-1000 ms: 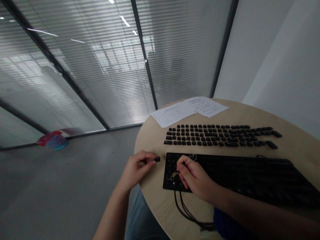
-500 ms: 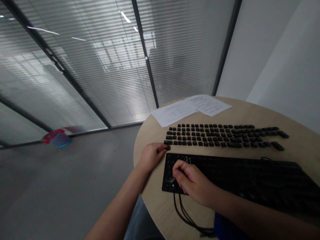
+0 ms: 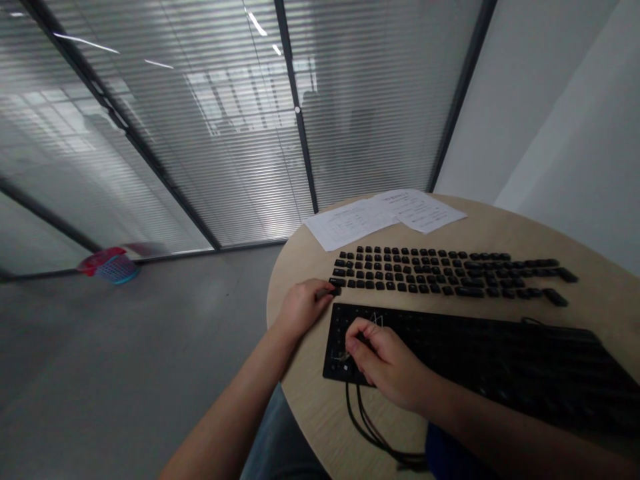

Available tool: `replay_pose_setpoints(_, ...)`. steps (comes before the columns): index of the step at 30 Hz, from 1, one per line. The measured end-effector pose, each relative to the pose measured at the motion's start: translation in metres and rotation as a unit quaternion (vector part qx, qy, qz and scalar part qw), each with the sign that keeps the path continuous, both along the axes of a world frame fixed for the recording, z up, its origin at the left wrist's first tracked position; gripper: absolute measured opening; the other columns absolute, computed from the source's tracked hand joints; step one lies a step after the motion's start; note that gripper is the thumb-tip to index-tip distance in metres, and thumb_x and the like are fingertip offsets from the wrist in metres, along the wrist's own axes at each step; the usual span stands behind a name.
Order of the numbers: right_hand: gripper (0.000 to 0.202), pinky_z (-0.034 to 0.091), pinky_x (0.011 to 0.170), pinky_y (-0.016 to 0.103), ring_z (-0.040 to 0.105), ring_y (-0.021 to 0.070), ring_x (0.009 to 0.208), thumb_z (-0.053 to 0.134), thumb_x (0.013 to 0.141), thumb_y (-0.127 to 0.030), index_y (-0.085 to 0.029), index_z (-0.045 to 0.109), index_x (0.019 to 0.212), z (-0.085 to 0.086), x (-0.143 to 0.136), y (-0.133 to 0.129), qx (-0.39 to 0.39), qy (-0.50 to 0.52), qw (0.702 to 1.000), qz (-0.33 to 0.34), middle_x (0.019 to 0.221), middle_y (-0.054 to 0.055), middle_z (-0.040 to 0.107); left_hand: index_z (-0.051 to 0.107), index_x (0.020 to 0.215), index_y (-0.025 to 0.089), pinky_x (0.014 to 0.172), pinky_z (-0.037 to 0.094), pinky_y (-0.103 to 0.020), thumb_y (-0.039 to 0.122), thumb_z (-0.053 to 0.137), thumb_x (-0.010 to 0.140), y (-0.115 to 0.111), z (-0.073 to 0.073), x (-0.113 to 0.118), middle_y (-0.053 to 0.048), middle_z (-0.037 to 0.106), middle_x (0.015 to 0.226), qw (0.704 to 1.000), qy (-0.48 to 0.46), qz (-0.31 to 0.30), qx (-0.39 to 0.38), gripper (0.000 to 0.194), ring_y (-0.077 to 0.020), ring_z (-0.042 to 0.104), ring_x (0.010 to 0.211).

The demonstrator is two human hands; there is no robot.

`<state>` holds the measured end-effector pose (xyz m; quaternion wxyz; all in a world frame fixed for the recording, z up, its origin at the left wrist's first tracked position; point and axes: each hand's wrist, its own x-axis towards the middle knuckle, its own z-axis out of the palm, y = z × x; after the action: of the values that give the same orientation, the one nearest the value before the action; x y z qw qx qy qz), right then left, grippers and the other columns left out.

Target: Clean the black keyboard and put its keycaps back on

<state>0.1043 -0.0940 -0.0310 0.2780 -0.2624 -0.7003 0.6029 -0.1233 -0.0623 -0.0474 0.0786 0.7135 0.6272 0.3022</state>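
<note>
My left hand (image 3: 303, 307) is at the left end of the rows, its thumb and fingertips closed on a small black keycap (image 3: 336, 291) lying on the table. Many loose black keycaps (image 3: 410, 269) are laid out in keyboard-like rows beyond it. My right hand (image 3: 383, 357) is curled over the left part of a black keyboard (image 3: 453, 333). Thin wire (image 3: 376, 320) sticks out above its fingers, seemingly from a wire keycap puller whose body the fingers hide. More wire shows by the fingertips. Bare key positions are visible at the keyboard's left end.
Printed paper sheets (image 3: 385, 212) lie at the back of the round wooden table (image 3: 520, 220). Black cables (image 3: 367, 430) loop below the keyboard near the table edge. A red and blue basket (image 3: 116, 267) stands on the floor by the glass partition.
The view has shifted slightly. My left hand stays at the keycap at the row's end, and my right hand keeps its place over the keyboard.
</note>
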Motion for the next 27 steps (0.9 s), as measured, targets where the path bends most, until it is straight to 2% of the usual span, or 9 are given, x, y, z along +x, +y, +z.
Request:
replay_pose_setpoints(6, 0.027, 0.031, 0.044, 0.021, 0.041, 0.0085, 0.046, 0.052, 0.1, -0.045, -0.022, 0.055, 0.086, -0.009, 0.001, 0.002, -0.032, 0.018, 0.999, -0.036, 0.059, -0.007, 0.048, 0.075, 0.102, 0.022, 0.078, 0.055, -0.032, 0.015, 0.071, 0.085, -0.007, 0.003, -0.001, -0.003, 0.077, 0.094, 0.998, -0.05, 0.012, 0.029, 0.019, -0.018, 0.068, 0.078)
replay_pose_setpoints(10, 0.03, 0.028, 0.042, 0.021, 0.038, 0.0088, 0.043, 0.052, 0.098, -0.05, -0.022, 0.052, 0.086, -0.005, 0.004, 0.003, -0.061, 0.028, 0.994, -0.083, 0.055, -0.008, 0.045, 0.074, 0.106, 0.02, 0.068, 0.052, -0.029, 0.025, 0.064, 0.093, -0.038, 0.008, 0.005, -0.006, 0.075, 0.095, 0.991, -0.122, 0.04, 0.044, 0.017, -0.0163, 0.065, 0.074)
replay_pose_setpoints(13, 0.03, 0.027, 0.042, 0.022, 0.037, 0.0091, 0.043, 0.054, 0.097, -0.05, -0.022, 0.052, 0.084, -0.005, 0.006, 0.003, -0.052, 0.02, 0.994, -0.095, 0.053, -0.009, 0.043, 0.076, 0.1, 0.02, 0.075, 0.052, -0.03, 0.027, 0.063, 0.094, -0.071, 0.012, 0.014, -0.006, 0.074, 0.093, 0.977, -0.204, -0.048, 0.025, 0.015, -0.0173, 0.067, 0.085)
replay_pose_setpoints(15, 0.029, 0.027, 0.043, 0.022, 0.036, 0.0091, 0.043, 0.054, 0.097, -0.047, -0.022, 0.052, 0.082, -0.006, 0.008, 0.003, -0.018, 0.012, 0.996, -0.081, 0.053, -0.009, 0.042, 0.076, 0.1, 0.02, 0.069, 0.051, -0.027, 0.027, 0.065, 0.094, -0.089, 0.014, 0.019, -0.006, 0.072, 0.094, 0.965, -0.234, -0.117, -0.02, 0.014, -0.0151, 0.065, 0.079)
replay_pose_setpoints(17, 0.028, 0.029, 0.045, 0.023, 0.037, 0.0091, 0.044, 0.053, 0.099, -0.043, -0.022, 0.053, 0.081, -0.005, 0.01, 0.001, 0.03, 0.002, 0.997, -0.066, 0.053, -0.008, 0.042, 0.076, 0.102, 0.02, 0.063, 0.049, -0.025, 0.027, 0.069, 0.092, -0.099, 0.016, 0.022, -0.006, 0.071, 0.097, 0.954, -0.247, -0.161, -0.053, 0.015, -0.0131, 0.062, 0.074)
replay_pose_setpoints(19, 0.026, 0.031, 0.048, 0.023, 0.041, 0.0096, 0.047, 0.052, 0.1, -0.038, -0.022, 0.054, 0.081, 0.001, 0.012, -0.001, 0.08, -0.019, 0.995, -0.049, 0.055, -0.007, 0.045, 0.075, 0.105, 0.02, 0.066, 0.051, -0.025, 0.027, 0.072, 0.09, -0.102, 0.016, 0.024, -0.006, 0.071, 0.099, 0.949, -0.237, -0.195, -0.072, 0.017, -0.0138, 0.064, 0.077)
replay_pose_setpoints(23, 0.017, 0.033, 0.05, 0.023, 0.047, 0.0103, 0.051, 0.055, 0.097, -0.031, -0.022, 0.057, 0.083, 0.022, 0.021, -0.008, 0.135, -0.087, 0.987, 0.022, 0.058, -0.005, 0.051, 0.074, 0.106, 0.02, 0.072, 0.052, -0.027, 0.025, 0.072, 0.089, -0.1, 0.015, 0.025, -0.005, 0.071, 0.096, 0.957, -0.177, -0.214, -0.081, 0.017, -0.0157, 0.066, 0.081)
replay_pose_setpoints(25, 0.018, 0.032, 0.048, 0.023, 0.046, 0.0102, 0.049, 0.055, 0.098, -0.033, -0.022, 0.057, 0.085, 0.029, 0.026, -0.009, 0.125, -0.104, 0.986, 0.038, 0.059, -0.005, 0.051, 0.074, 0.105, 0.021, 0.071, 0.052, -0.028, 0.025, 0.071, 0.09, -0.098, 0.015, 0.025, -0.004, 0.071, 0.095, 0.961, -0.158, -0.211, -0.079, 0.016, -0.0163, 0.066, 0.082)
replay_pose_setpoints(27, 0.021, 0.032, 0.047, 0.023, 0.045, 0.0104, 0.049, 0.053, 0.1, -0.038, -0.022, 0.057, 0.087, 0.028, 0.031, -0.009, 0.107, -0.115, 0.987, 0.032, 0.059, -0.005, 0.05, 0.073, 0.106, 0.021, 0.074, 0.052, -0.028, 0.026, 0.071, 0.09, -0.097, 0.015, 0.025, -0.005, 0.071, 0.098, 0.962, -0.147, -0.215, -0.079, 0.017, -0.0178, 0.067, 0.087)
